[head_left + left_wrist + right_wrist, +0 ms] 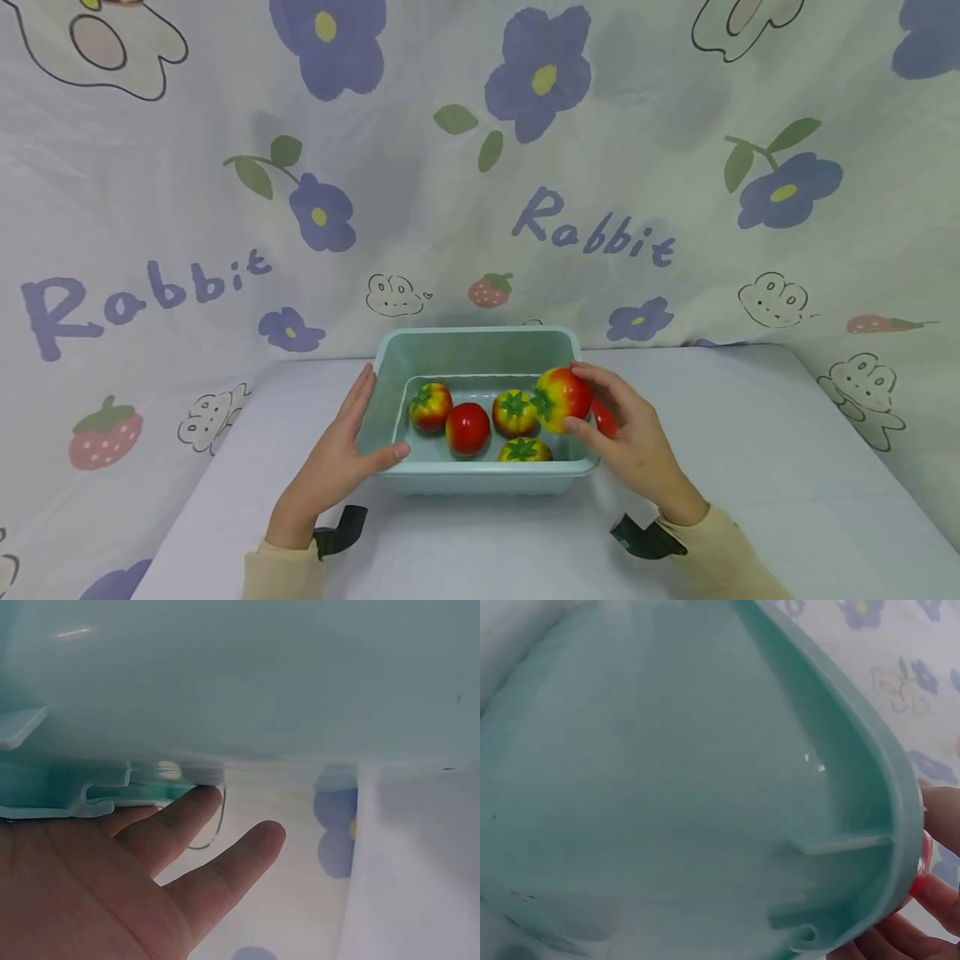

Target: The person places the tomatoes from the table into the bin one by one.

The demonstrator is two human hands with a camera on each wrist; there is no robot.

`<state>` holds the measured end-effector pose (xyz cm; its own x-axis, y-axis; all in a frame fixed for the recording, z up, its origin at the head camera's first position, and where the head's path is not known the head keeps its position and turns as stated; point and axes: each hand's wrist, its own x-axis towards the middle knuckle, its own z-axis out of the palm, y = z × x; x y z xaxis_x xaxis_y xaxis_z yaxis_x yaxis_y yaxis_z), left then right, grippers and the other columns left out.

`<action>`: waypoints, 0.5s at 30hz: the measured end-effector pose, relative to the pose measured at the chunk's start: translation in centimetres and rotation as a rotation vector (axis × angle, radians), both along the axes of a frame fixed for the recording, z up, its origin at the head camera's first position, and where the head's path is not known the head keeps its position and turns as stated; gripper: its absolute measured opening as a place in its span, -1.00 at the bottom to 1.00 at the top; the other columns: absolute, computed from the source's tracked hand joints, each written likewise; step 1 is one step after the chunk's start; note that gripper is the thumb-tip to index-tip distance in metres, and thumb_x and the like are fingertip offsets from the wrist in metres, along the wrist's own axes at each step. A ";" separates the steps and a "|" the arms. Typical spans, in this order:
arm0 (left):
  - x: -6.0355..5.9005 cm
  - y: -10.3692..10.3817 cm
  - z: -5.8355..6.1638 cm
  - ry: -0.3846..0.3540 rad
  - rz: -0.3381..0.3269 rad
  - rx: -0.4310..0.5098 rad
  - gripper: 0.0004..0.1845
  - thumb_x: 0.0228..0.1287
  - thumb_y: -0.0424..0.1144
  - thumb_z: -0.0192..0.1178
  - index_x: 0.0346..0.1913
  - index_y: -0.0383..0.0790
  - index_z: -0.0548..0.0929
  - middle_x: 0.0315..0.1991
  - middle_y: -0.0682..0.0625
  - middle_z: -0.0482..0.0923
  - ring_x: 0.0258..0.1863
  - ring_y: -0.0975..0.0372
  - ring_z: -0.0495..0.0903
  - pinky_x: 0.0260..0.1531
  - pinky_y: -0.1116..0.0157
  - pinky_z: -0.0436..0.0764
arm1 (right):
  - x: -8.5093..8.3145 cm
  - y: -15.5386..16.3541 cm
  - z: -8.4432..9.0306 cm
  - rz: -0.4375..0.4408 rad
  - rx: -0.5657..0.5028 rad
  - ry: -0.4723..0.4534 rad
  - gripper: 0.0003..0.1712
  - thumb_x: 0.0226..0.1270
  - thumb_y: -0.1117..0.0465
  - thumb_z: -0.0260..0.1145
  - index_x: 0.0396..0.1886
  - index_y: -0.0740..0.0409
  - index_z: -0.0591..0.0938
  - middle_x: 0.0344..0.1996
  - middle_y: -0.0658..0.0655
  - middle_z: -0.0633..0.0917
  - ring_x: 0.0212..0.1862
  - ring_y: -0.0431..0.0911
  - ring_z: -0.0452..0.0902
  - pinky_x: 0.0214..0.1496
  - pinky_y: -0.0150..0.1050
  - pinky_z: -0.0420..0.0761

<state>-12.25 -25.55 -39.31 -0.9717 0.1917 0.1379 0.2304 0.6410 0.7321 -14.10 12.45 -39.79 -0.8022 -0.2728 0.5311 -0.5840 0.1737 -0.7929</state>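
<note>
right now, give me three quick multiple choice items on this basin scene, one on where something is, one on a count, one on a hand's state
1. Where is the left hand?
A. against the outer left side of the basin
B. inside the basin
C. flat on the table, far from the basin

2. How many tomatoes lie on the basin floor, not counting the held one?
A. two
B. four
C. six

3. What is the right hand doing?
A. resting open on the table
B. gripping the held tomato at the basin's right rim
C. pointing at the cloth

Answers:
1. A, the head view shows its palm along the left wall, thumb at the front corner.
2. B, four tomatoes sit inside.
3. B, its fingers and thumb curl around the red and yellow tomato.
</note>
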 end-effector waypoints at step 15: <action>0.0 0.0 -0.1 0.007 -0.004 -0.001 0.16 0.15 0.03 0.43 0.64 -0.09 -0.12 0.65 -0.03 -0.28 0.58 -0.13 -0.17 0.29 -0.44 0.07 | -0.1 -0.3 -0.5 -0.071 0.120 0.070 -0.29 0.24 0.38 0.47 0.38 0.07 0.47 0.36 0.06 0.49 0.37 0.01 0.42 0.31 -0.39 0.42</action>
